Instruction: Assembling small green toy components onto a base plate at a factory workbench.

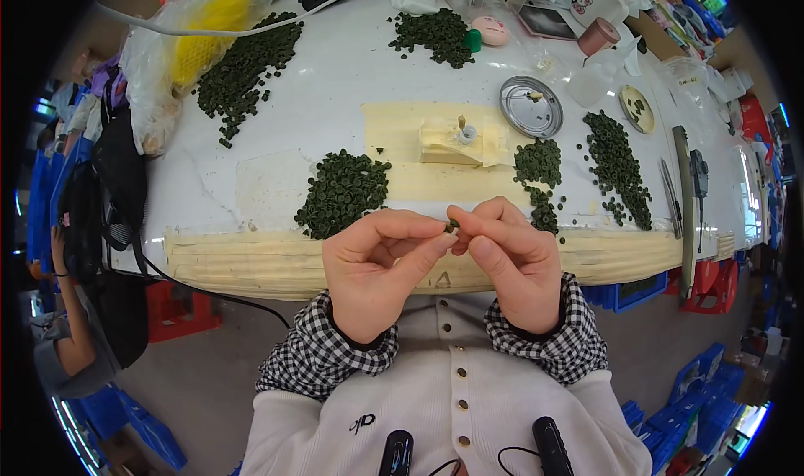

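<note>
Close to the table's front edge, my left hand (373, 267) and my right hand (519, 262) meet with thumbs and forefingers pinched. Between the fingertips is a small dark green piece (452, 226), mostly covered by them. Beyond my left hand lies a heap of small round dark green pieces (343, 193). A smaller cluster of similar pieces (538, 163) sits past my right hand. Straight ahead, a tape-wrapped block (448, 151) with a short peg and a small grey cap on top rests on a patch of yellowish tape (389, 162).
More green heaps lie at the far left (251, 70), far middle (431, 34) and right (618, 170). A round metal tin lid (531, 106), a small dish (637, 109) and tweezers (671, 198) stand on the right. Plastic bags (155, 87) edge the left; a cable (193, 32) crosses there.
</note>
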`<move>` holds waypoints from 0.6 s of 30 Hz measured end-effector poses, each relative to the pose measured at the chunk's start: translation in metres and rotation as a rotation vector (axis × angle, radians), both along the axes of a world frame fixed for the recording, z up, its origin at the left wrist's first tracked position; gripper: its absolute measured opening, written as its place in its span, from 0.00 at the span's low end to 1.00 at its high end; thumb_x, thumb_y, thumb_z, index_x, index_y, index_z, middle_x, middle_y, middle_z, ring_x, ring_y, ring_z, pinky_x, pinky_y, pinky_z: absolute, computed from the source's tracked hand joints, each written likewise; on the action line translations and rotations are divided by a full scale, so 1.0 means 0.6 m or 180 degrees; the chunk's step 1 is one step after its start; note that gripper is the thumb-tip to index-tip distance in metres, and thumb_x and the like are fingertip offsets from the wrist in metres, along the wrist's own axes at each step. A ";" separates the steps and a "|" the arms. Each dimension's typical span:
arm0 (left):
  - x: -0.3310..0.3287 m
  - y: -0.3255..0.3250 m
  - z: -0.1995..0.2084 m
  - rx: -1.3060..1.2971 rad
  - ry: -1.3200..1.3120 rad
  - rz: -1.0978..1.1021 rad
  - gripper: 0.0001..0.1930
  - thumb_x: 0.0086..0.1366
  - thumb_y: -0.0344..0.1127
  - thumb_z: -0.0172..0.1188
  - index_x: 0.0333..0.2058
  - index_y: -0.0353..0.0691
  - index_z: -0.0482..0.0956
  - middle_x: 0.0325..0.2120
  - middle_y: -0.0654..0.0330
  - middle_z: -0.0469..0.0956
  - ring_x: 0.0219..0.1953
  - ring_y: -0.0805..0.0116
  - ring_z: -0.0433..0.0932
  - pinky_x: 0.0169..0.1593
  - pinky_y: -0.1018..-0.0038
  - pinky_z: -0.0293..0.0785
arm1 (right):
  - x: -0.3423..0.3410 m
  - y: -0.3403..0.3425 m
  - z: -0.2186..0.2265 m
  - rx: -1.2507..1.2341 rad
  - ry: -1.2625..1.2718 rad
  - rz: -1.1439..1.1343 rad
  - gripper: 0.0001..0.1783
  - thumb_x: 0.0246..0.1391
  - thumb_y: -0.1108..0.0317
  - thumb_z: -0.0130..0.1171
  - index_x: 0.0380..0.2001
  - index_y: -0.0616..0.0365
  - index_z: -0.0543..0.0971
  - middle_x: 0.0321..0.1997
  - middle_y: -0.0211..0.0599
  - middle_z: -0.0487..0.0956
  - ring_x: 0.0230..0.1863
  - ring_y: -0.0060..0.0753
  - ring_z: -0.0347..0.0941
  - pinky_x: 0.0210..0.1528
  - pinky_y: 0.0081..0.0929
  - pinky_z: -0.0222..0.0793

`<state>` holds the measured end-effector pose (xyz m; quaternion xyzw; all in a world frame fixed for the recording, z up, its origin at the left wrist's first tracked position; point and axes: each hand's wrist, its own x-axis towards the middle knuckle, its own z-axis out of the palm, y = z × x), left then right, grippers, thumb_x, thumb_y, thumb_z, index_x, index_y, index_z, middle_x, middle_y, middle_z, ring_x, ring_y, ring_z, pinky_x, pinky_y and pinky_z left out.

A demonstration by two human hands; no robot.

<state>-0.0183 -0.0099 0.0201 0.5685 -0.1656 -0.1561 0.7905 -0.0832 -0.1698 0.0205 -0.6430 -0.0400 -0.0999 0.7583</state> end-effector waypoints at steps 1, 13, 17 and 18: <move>0.000 -0.001 -0.001 0.0009 -0.0104 0.0012 0.09 0.57 0.14 0.61 0.36 0.31 0.78 0.34 0.54 0.80 0.35 0.70 0.80 0.40 0.78 0.78 | 0.000 0.001 0.002 -0.0274 -0.0062 -0.0080 0.18 0.58 0.81 0.53 0.52 0.64 0.77 0.41 0.37 0.74 0.42 0.25 0.71 0.46 0.19 0.67; 0.009 0.005 -0.003 0.0027 -0.0569 -0.0054 0.10 0.56 0.14 0.61 0.37 0.29 0.80 0.36 0.53 0.80 0.39 0.70 0.80 0.43 0.78 0.77 | -0.001 0.003 0.013 -0.1440 -0.0547 -0.0432 0.20 0.53 0.82 0.58 0.51 0.61 0.78 0.38 0.36 0.73 0.34 0.24 0.70 0.34 0.17 0.67; 0.009 0.005 0.000 -0.0029 -0.0212 -0.0135 0.10 0.56 0.15 0.62 0.38 0.29 0.80 0.36 0.54 0.80 0.38 0.71 0.79 0.42 0.79 0.76 | -0.002 0.003 0.016 -0.1555 -0.0626 -0.0481 0.21 0.53 0.82 0.59 0.51 0.61 0.78 0.38 0.36 0.73 0.34 0.24 0.70 0.34 0.17 0.67; 0.010 0.007 -0.004 -0.0020 -0.0210 -0.0189 0.10 0.56 0.15 0.62 0.38 0.29 0.80 0.36 0.54 0.80 0.38 0.71 0.79 0.42 0.79 0.76 | -0.002 0.003 0.016 -0.1576 -0.0630 -0.0495 0.21 0.52 0.82 0.59 0.51 0.61 0.78 0.38 0.36 0.73 0.34 0.24 0.70 0.34 0.17 0.67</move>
